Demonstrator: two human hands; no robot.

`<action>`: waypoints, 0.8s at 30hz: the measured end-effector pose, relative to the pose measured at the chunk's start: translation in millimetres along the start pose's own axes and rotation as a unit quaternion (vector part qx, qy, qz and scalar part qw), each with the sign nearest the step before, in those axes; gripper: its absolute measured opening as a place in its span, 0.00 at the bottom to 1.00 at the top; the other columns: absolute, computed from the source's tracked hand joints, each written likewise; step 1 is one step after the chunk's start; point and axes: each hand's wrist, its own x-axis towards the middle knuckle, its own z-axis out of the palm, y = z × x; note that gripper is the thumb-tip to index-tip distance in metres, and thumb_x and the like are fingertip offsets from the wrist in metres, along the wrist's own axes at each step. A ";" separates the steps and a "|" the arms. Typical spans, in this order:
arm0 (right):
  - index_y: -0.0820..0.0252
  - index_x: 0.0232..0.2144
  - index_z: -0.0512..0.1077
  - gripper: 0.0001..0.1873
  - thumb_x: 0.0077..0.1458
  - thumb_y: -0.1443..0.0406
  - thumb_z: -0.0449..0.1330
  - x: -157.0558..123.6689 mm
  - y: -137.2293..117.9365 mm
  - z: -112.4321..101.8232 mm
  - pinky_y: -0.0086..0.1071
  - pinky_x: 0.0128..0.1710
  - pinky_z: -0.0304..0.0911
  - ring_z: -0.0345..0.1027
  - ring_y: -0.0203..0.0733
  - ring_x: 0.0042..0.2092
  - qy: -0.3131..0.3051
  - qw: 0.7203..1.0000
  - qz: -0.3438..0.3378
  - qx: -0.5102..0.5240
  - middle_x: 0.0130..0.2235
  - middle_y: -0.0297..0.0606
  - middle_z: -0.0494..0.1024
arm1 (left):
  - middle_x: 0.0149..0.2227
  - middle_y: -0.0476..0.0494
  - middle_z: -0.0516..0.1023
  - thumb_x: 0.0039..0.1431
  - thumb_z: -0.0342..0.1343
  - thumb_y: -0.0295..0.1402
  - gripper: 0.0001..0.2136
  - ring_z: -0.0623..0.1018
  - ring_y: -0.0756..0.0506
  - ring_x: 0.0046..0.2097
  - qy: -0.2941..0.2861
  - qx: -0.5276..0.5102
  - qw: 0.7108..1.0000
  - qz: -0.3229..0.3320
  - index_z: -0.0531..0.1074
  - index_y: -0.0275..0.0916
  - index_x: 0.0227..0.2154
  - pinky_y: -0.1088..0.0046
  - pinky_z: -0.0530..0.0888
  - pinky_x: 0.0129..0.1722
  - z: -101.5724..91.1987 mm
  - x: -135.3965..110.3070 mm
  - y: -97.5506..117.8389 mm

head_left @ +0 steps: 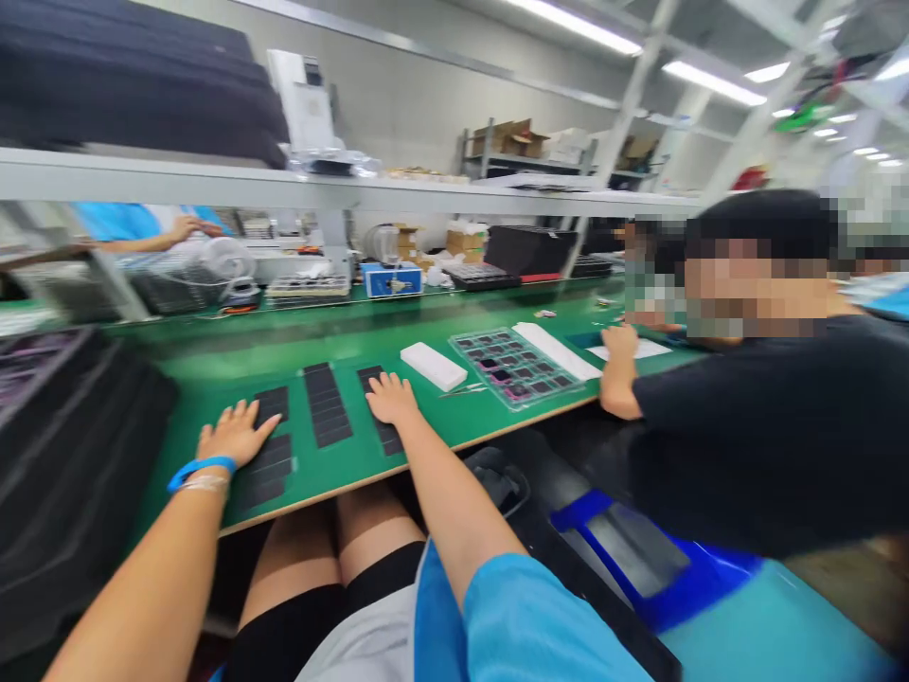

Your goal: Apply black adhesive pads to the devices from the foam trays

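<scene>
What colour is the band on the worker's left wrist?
The wristband is bright blue; the head view shows it clearly.

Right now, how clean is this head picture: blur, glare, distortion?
Head view: wide-angle distortion slants the shelf and the green table; motion blur smears the black stack at the picture's left; ceiling lights glare top right; the left hand, right hand and dark strips are soft but readable.
</scene>
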 end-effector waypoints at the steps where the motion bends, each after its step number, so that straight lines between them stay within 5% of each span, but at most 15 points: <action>1: 0.56 0.64 0.47 0.29 0.63 0.56 0.38 1.2 0.2 0.6 0.49 0.62 0.31 0.30 0.48 0.67 -0.007 1.000 -0.002 -0.005 0.67 0.38 0.41 | 0.66 0.37 0.44 0.58 0.34 0.53 0.35 0.47 0.35 0.65 0.000 0.000 1.000 -0.015 0.48 0.35 0.63 0.47 0.49 0.60 -3.1 -2.4 3.9; 10: 0.54 0.65 0.42 0.29 0.64 0.55 0.34 30.2 -1.9 8.9 0.55 0.61 0.31 0.28 0.54 0.66 -0.044 0.997 0.016 -0.055 0.67 0.37 0.37 | 0.67 0.49 0.41 0.56 0.30 0.58 0.36 0.39 0.35 0.66 -0.010 -0.044 0.994 -0.104 0.46 0.45 0.64 0.41 0.43 0.59 2.8 31.6 3.9; 21: 0.48 0.64 0.42 0.28 0.63 0.54 0.35 84.0 -12.8 6.5 0.60 0.60 0.29 0.25 0.56 0.66 -0.040 0.997 0.045 -0.041 0.67 0.29 0.36 | 0.66 0.44 0.43 0.56 0.33 0.58 0.36 0.40 0.35 0.66 0.028 -0.072 0.993 -0.094 0.47 0.44 0.64 0.41 0.40 0.59 -2.9 81.9 -2.3; 24: 0.44 0.63 0.46 0.29 0.62 0.51 0.38 92.3 -9.6 4.0 0.61 0.59 0.31 0.28 0.57 0.66 -0.040 0.998 0.046 -0.023 0.67 0.27 0.40 | 0.67 0.41 0.41 0.60 0.34 0.54 0.34 0.38 0.35 0.66 0.122 -0.097 0.983 -0.095 0.45 0.39 0.64 0.42 0.39 0.60 -16.6 74.7 5.5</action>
